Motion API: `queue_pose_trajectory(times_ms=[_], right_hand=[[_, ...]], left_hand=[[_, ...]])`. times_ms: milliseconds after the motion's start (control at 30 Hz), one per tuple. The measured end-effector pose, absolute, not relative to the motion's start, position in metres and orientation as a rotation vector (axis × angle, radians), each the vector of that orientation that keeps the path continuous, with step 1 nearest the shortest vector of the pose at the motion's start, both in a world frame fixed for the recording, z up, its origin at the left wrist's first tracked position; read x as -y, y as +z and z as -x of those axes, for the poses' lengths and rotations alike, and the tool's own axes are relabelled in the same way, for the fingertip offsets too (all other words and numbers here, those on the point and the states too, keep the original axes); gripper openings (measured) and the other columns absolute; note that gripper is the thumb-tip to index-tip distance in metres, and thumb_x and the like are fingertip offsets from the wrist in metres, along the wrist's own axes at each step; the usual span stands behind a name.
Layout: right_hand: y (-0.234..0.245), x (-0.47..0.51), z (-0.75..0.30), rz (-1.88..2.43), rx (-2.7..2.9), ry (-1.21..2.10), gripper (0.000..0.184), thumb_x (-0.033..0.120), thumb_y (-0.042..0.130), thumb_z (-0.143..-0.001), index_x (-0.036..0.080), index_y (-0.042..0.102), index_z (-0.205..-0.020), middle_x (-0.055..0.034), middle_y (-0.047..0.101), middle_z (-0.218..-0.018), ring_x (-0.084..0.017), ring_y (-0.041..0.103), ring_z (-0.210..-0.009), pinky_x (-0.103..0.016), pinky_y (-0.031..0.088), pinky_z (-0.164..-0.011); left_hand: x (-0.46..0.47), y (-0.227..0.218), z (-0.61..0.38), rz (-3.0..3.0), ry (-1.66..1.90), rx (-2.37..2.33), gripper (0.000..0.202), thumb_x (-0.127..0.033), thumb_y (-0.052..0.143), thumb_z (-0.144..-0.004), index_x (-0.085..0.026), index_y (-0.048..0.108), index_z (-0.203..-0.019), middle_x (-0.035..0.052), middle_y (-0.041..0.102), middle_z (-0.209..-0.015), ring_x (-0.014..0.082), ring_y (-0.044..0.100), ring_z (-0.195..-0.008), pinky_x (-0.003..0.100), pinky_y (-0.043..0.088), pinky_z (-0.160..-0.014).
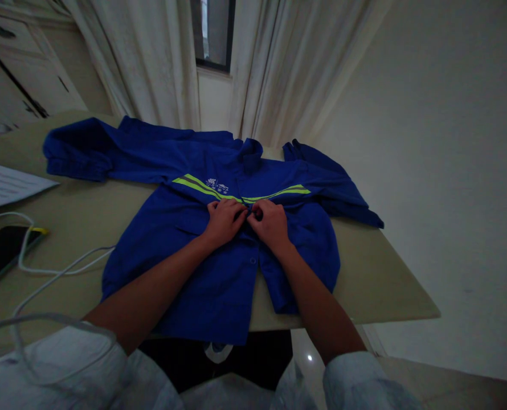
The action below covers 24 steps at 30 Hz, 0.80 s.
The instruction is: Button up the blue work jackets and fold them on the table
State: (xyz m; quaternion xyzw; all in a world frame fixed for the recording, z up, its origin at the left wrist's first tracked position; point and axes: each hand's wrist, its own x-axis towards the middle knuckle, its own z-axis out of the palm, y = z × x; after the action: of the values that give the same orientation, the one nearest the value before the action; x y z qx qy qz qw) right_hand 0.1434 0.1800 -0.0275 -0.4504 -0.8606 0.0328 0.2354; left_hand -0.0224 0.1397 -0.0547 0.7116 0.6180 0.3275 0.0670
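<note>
Holds blue jacket [240,182], spread on table [377,285], in closed pinches, with left hand [225,221] at nine o'clock of front opening [254,247], right hand [271,223] at three. Has opening along twelve-to-six

The one camera, as I stood watching, sat on the person's head, looking forward and down over the near edge of a beige-topped table [377,279]. It was close to the work: pale-blue cloth sleeves [360,376] cut in at near left and near right, and a royal-blue jacket with lime-yellow stripes [185,213] lay mid-view. Beyond the table the view reached cream draped curtains [146,57] and a narrow dark-framed window [214,34]; it took in a pale plain wall [441,148] at right and a cream wooden cabinet [16,74] at far left.
</note>
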Motion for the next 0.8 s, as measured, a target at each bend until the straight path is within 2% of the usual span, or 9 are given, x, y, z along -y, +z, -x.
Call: queue_pose_trajectory(times_ms=[133, 400, 600, 800], right_hand=[[-0.0275, -0.1822, -0.1444, 1.299, 2.275, 0.145, 0.014, 0.021, 0.058, -0.088, 0.019, 0.070, -0.095, -0.0046, 0.070, -0.091, -0.020, 0.063, -0.085, -0.032, 0.037, -0.079], [-0.0270, -0.1852, -0.1478, 1.247, 2.207, 0.269, 0.013, 0.019, 0.061, -0.087, 0.020, 0.071, -0.095, -0.0040, 0.071, -0.092, -0.019, 0.064, -0.083, -0.030, 0.043, -0.078], [-0.0262, -0.1837, -0.1467, 1.237, 2.257, 0.180, 0.012, 0.020, 0.061, -0.089, 0.019, 0.071, -0.096, -0.0055, 0.071, -0.094, -0.021, 0.064, -0.090, -0.033, 0.042, -0.083], [-0.0321, -0.1852, -0.1447, 1.207, 2.298, 0.055, 0.015, 0.023, 0.062, -0.091, 0.018, 0.071, -0.101, -0.0090, 0.071, -0.106, -0.024, 0.063, -0.102, -0.036, 0.040, -0.089]], left_hand=[[-0.1376, -0.0522, 0.0234, -2.215, 0.993, -1.836, 0.026, -0.035, 0.051, -0.104, -0.024, 0.075, -0.103, 0.0070, 0.071, -0.104, 0.0267, 0.058, -0.107, 0.048, 0.028, -0.097], [-0.1388, -0.0512, 0.0275, -2.327, 0.996, -1.782, 0.028, -0.034, 0.048, -0.105, -0.023, 0.075, -0.104, 0.0077, 0.071, -0.103, 0.0267, 0.058, -0.107, 0.049, 0.028, -0.098], [-0.1366, -0.0494, 0.0280, -2.322, 0.999, -1.789, 0.028, -0.033, 0.050, -0.104, -0.024, 0.076, -0.107, 0.0077, 0.072, -0.105, 0.0262, 0.058, -0.107, 0.048, 0.028, -0.097], [-0.1360, -0.0521, 0.0259, -2.297, 1.030, -1.858, 0.025, -0.033, 0.054, -0.103, -0.024, 0.077, -0.105, 0.0076, 0.074, -0.106, 0.0262, 0.060, -0.106, 0.048, 0.029, -0.096]])
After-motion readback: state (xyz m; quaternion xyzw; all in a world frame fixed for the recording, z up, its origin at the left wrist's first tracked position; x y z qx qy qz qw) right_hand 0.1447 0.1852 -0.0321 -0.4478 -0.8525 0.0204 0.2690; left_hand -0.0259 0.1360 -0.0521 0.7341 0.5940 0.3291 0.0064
